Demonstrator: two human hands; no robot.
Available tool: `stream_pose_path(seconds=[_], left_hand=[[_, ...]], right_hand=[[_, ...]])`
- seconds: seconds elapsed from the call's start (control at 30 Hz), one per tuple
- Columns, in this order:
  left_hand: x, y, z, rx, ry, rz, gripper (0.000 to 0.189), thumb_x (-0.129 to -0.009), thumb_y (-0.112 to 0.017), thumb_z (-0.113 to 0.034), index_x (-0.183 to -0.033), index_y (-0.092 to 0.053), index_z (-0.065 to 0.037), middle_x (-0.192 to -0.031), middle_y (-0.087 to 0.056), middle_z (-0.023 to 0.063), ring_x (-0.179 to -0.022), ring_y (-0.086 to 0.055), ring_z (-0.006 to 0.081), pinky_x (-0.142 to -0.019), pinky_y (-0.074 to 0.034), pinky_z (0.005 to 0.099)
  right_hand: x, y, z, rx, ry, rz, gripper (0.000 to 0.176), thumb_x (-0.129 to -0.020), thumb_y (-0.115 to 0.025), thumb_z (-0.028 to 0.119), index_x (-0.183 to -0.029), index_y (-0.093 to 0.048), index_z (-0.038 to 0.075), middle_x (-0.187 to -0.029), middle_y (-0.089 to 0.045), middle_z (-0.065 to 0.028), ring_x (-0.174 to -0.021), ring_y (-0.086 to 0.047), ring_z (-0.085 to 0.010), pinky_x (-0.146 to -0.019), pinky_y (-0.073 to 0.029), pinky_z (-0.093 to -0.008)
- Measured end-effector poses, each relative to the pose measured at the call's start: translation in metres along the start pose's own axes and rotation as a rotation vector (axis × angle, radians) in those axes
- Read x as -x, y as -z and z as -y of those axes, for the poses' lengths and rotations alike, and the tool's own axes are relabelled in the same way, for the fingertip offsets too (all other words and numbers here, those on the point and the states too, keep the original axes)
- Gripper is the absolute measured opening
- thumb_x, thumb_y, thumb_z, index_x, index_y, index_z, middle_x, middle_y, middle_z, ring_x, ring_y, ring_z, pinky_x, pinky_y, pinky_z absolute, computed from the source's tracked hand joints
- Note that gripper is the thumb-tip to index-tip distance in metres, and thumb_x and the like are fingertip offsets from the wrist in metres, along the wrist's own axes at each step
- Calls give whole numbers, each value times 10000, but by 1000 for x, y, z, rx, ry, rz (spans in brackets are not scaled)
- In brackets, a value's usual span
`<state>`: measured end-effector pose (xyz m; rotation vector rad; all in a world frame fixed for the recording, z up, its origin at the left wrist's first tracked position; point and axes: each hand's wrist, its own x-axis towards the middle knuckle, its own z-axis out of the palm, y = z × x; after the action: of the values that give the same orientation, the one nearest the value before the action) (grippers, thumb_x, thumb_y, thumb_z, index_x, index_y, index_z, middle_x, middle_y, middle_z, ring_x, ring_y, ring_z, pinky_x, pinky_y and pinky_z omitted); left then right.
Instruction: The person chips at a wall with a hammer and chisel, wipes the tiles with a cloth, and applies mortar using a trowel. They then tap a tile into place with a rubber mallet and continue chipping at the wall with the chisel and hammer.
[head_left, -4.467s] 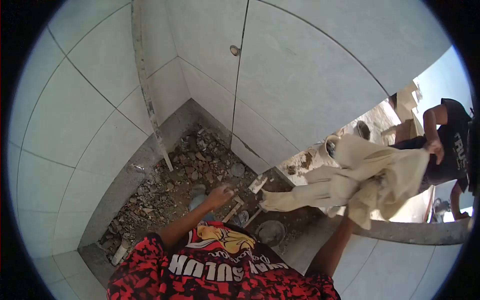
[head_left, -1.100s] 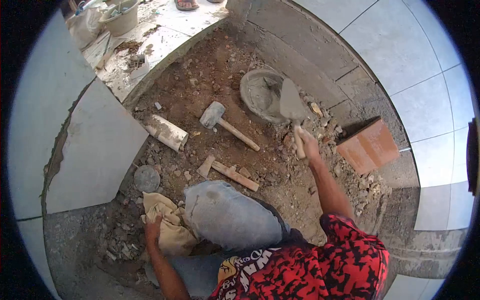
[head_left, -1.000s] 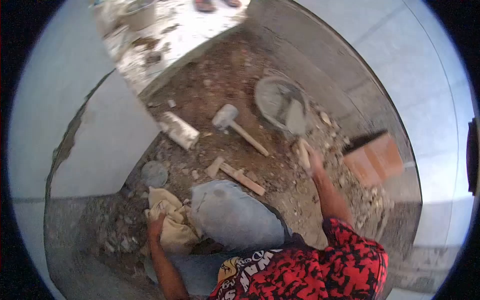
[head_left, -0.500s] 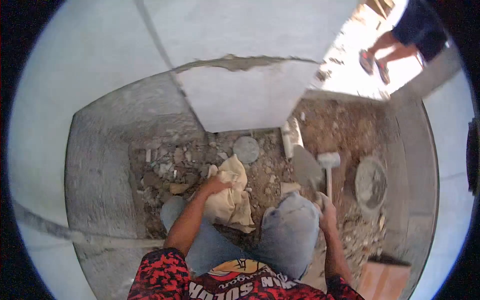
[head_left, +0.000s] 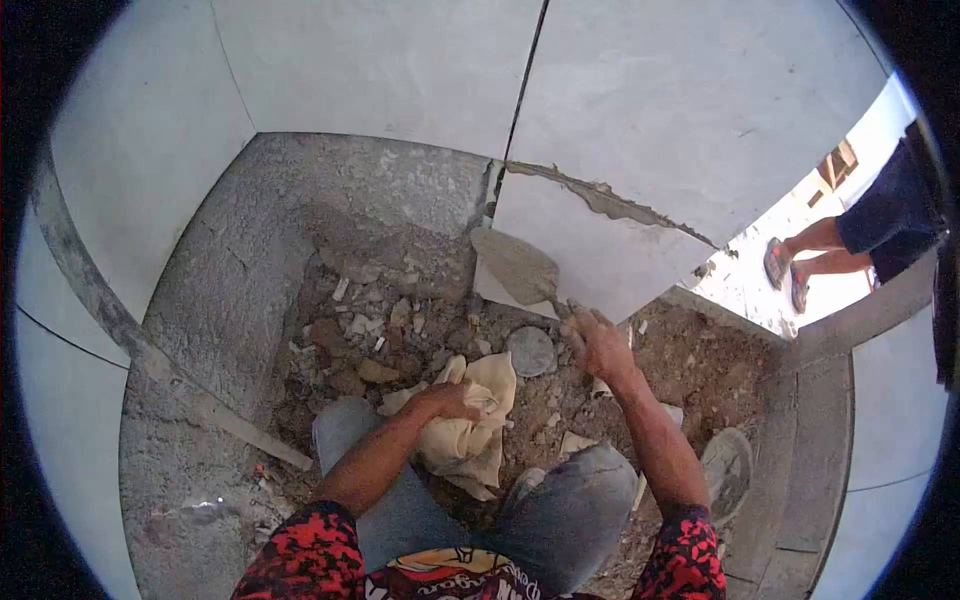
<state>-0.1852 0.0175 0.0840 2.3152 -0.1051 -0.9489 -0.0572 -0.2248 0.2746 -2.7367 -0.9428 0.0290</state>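
My right hand (head_left: 600,345) is closed around the handle of a pointed trowel (head_left: 515,265). The trowel's grey blade overlaps the lower left part of a white wall tile (head_left: 615,245), pointing up and left. Along the top edge of that tile runs a rough bead of mortar (head_left: 620,205), under the larger tiles. Above my knees, my left hand (head_left: 445,402) grips a crumpled cream cloth (head_left: 488,385), fingers partly sunk in its folds.
Broken rubble (head_left: 375,330) covers the dirt floor before me. A round grey disc (head_left: 531,351) lies beyond the cloth. At right sits a round mortar pan (head_left: 728,470), partly behind my forearm. A long strip (head_left: 220,410) leans at left. Another person's legs (head_left: 825,260) stand outside.
My right hand has carried the trowel up and left from beside my knee to the tile. My left hand still grips the cloth. The view has turned to the left.
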Motion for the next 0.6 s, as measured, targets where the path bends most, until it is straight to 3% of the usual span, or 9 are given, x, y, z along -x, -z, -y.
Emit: stream_pose_path(seconds=[0.03, 0.1, 0.17, 0.2, 0.43, 0.6], left_hand=[[-2, 2, -4, -53, 24, 4, 1119, -555, -609, -661, -1313, -178, 40, -1179, -461, 233, -1041, -493, 345, -864, -408, 361], [10, 11, -18, -43, 17, 13, 1115, -553, -610, -661, -1310, -189, 41, -1189, -453, 232, -1055, -485, 340, -874, -401, 357], [12, 15, -24, -34, 12, 22, 1111, -551, -611, -661, -1307, -199, 41, -1198, -444, 232, -1068, -476, 335, -885, -394, 354], [8, 14, -23, -40, 5, 29, 1110, -553, -611, -659, -1308, -197, 41, -1215, -429, 230, -1086, -463, 329, -898, -381, 352], [2, 12, -24, -31, 6, 65, 1092, -562, -617, -638, -1314, -191, 30, -1266, -368, 232, -1142, -412, 325, -942, -343, 370], [9, 14, -29, -62, 15, 44, 1083, -575, -608, -637, -1319, -181, 23, -1269, -363, 232, -1143, -409, 325, -943, -344, 369]], right_hand=[[-2, 10, -1, -36, -14, -7, 459, -827, -484, 328, -1220, -401, 107, -1048, -543, -203, -1036, -487, -344, -769, -450, -437], [-3, 26, -5, -60, -33, -14, 456, -830, -478, 336, -1214, -409, 100, -1052, -542, -202, -1036, -487, -349, -784, -443, -434], [-3, 39, -9, -30, 46, -176, 462, -832, -478, 348, -1212, -409, 96, -1036, -547, -196, -980, -509, -369, -782, -434, -435], [-4, 50, -3, -110, 20, -131, 443, -839, -468, 357, -1183, -427, 81, -1001, -553, -195, -935, -516, -388, -776, -422, -440], [-18, 44, 30, -253, -23, -96, 413, -837, -472, 375, -1010, -484, 0, -933, -548, -220, -868, -515, -405, -748, -405, -426], [-17, 24, 23, -496, -40, -209, 407, -832, -487, 368, -914, -505, -30, -863, -547, -232, -813, -518, -403, -719, -401, -418]])
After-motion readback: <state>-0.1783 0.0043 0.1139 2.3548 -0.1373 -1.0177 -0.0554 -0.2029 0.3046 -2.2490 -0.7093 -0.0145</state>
